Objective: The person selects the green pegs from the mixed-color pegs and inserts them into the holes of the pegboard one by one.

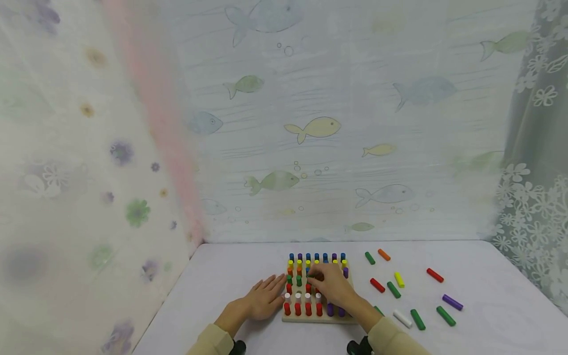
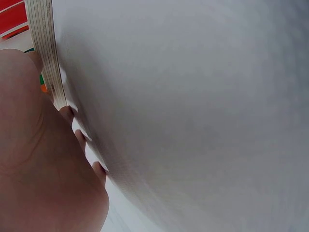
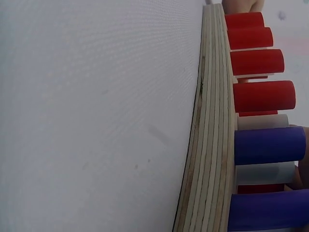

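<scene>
Pegboard (image 1: pixel 310 319) is set on the surface (image 1: pixel 275 340), left of its middle, with its back row turned toward the far edge. Much of it is judged filled: red pegs (image 1: pixel 308 309) and purple pegs (image 1: pixel 330 309) are stood along the front edge, white pegs (image 1: pixel 298 298) behind, and yellow pegs (image 1: pixel 299 264) near the back. Some middle places are hidden by the right hand (image 1: pixel 333 283); its grip is pinched together above them, but whether a peg is grasped cannot be told. By the left edge, the left hand (image 1: pixel 265 298) is laid with fingers extended, its grip released. Left unplaced, loose pegs (image 1: pixel 417 319) in several colours, mainly green, are scattered toward the surface's right edge.
</scene>
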`<action>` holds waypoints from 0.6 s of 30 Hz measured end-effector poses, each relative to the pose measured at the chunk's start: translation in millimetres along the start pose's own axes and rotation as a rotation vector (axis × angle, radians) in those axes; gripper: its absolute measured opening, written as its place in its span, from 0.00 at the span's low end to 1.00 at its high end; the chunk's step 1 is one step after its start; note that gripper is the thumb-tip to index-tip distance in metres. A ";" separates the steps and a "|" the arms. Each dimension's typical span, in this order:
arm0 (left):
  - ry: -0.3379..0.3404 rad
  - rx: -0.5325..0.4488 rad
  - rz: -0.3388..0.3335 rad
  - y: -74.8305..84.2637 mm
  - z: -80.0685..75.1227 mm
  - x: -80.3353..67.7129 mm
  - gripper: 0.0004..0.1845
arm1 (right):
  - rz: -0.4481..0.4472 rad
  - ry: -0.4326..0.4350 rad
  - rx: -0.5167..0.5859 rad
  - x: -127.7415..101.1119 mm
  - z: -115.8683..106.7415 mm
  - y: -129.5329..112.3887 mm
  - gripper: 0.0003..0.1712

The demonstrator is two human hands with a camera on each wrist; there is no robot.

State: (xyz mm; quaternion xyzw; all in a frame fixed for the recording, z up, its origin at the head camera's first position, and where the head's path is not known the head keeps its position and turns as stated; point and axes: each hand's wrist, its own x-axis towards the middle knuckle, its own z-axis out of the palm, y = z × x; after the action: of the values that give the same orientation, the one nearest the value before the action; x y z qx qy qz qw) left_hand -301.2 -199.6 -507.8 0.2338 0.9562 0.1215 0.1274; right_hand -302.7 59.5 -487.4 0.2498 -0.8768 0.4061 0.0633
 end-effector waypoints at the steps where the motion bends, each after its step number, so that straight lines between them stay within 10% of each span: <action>1: 0.000 0.000 0.001 0.7 -0.6 -0.5 0.36 | 0.009 -0.004 -0.005 0.0 -0.3 -0.5 0.05; 18: 0.012 -0.013 0.023 -1.1 0.0 -1.4 0.36 | -0.008 -0.021 -0.036 1.3 -0.7 1.8 0.06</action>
State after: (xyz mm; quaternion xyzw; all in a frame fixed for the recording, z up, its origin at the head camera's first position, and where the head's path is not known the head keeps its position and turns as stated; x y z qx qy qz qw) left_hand -300.4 -201.2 -507.9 0.2433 0.9534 0.1306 0.1219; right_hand -304.8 60.5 -487.7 0.2565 -0.8835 0.3873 0.0601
